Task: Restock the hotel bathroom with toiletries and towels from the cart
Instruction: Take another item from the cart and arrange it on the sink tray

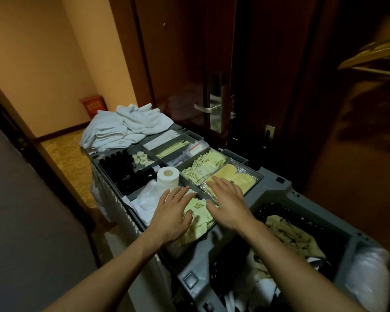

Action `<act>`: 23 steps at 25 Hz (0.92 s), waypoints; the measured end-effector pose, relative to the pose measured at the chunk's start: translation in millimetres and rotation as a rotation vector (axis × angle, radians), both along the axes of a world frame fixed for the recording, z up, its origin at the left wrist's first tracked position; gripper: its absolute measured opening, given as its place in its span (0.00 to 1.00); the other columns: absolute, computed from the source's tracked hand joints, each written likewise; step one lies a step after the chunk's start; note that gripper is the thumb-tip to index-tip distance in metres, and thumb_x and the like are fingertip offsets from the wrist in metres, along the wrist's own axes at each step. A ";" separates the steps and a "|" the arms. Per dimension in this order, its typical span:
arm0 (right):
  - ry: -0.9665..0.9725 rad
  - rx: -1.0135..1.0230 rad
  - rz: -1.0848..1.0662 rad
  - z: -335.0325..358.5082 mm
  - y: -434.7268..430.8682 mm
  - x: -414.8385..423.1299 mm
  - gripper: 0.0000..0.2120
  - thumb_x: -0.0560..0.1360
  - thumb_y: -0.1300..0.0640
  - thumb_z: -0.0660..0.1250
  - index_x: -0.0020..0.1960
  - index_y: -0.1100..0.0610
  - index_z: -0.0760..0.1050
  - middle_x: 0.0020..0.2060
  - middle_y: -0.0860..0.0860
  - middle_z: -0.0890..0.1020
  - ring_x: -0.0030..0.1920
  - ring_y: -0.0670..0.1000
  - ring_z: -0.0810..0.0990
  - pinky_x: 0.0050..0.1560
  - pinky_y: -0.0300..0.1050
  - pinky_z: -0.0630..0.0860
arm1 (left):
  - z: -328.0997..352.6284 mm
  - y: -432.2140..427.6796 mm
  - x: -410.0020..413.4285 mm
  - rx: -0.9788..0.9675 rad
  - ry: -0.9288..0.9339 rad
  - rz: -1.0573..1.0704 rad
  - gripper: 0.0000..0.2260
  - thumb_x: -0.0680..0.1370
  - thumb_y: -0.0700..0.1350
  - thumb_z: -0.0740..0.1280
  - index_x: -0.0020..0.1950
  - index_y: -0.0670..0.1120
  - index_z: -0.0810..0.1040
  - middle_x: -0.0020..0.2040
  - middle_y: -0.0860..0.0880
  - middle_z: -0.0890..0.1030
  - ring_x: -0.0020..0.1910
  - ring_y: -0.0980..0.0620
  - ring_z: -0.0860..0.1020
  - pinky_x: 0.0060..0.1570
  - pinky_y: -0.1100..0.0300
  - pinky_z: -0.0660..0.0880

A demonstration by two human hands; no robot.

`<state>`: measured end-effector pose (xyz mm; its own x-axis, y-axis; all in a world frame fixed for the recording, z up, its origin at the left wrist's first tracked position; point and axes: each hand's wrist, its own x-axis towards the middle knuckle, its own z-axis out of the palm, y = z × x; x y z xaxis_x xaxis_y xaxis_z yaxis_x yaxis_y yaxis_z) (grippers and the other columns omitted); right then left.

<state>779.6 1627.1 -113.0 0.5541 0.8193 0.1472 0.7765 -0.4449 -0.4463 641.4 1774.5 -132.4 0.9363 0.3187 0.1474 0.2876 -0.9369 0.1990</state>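
Standing at the cart (pixel 277 199) with left hand (pixel 173 212) and right hand (pixel 227 203) both laid flat, fingers straight and spread, grasping nothing. Resting on the pale yellow sachets (pixel 198 224) in the near compartment of the tray, with the right hand's fingertips reaching over the plastic-wrapped yellow pads (pixel 236 176) just beyond.

Sachets likely feather-light, flat and slick against one another. Best pinched by an edge as a small stack, not scooped.

Just left of these, a toilet roll (pixel 167 179) standing on end: soft, crushable, easily taken round the barrel. Further left, small dark bottles (pixel 119 170), probably rigid and smooth.

At the far left, loosely piled white towels (pixel 126 124): limp, bulky, probably wanting both hands underneath.
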 end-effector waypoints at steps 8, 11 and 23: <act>-0.023 0.011 -0.090 2.7 42.9 27.7 0.27 0.82 0.49 0.57 0.79 0.53 0.59 0.80 0.50 0.58 0.79 0.50 0.51 0.77 0.50 0.47 | 1.3 50.2 27.3 -0.003 -0.026 -0.016 0.25 0.81 0.54 0.53 0.79 0.53 0.61 0.80 0.52 0.59 0.79 0.51 0.53 0.78 0.51 0.43; -0.004 -0.030 -0.088 -16.8 79.2 29.6 0.26 0.82 0.49 0.57 0.79 0.53 0.60 0.79 0.50 0.58 0.79 0.50 0.53 0.77 0.50 0.48 | -10.3 94.2 48.3 0.003 -0.026 -0.068 0.25 0.81 0.53 0.54 0.79 0.51 0.62 0.80 0.51 0.60 0.79 0.50 0.55 0.78 0.50 0.45; 0.031 -0.095 -0.250 -20.9 249.0 56.7 0.27 0.81 0.53 0.58 0.79 0.53 0.60 0.80 0.52 0.58 0.80 0.52 0.50 0.79 0.51 0.45 | -31.8 270.8 118.4 -0.025 -0.076 -0.195 0.27 0.80 0.47 0.55 0.80 0.47 0.61 0.79 0.47 0.62 0.80 0.46 0.54 0.78 0.46 0.43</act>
